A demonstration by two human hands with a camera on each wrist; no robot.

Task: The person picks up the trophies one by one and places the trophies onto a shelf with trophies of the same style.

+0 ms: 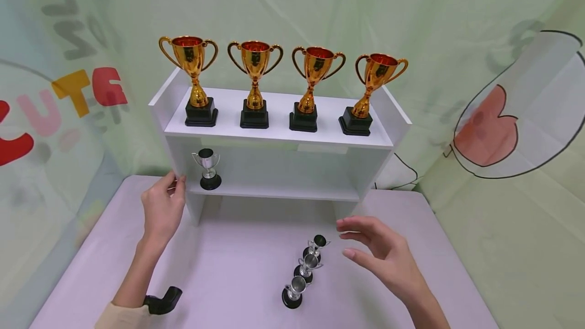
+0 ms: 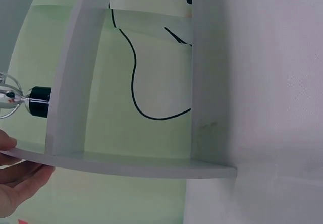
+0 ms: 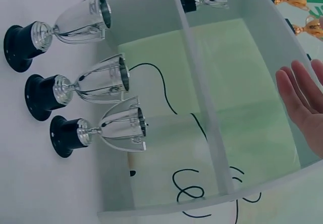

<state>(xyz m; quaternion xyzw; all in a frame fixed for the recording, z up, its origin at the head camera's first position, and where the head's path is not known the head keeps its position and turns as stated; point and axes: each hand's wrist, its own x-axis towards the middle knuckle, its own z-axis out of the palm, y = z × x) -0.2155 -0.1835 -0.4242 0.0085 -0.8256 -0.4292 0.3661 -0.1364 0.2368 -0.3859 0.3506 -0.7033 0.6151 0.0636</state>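
My left hand (image 1: 164, 207) pinches the front edge of the left side panel of a white shelf (image 1: 279, 138), thumb and fingers on opposite faces. Close by, on the lower board, stands a small silver trophy (image 1: 208, 166) with a black base. My right hand (image 1: 386, 255) is held with fingers slightly bent and thumb apart, nothing in it. To its left, three silver trophies stand upright in a slanted row on the table: a front trophy (image 1: 293, 292), a middle trophy (image 1: 309, 264) and a back trophy (image 1: 318, 241). The right wrist view shows the right hand's fingers (image 3: 298, 90).
Several gold trophies (image 1: 255, 62) on black bases stand along the shelf's top board. A white cloth covers the table (image 1: 237, 268). Pale green curtains (image 1: 320, 4) with printed shapes surround it. Behind the shelf's right side runs a thin dark cable (image 1: 407, 165).
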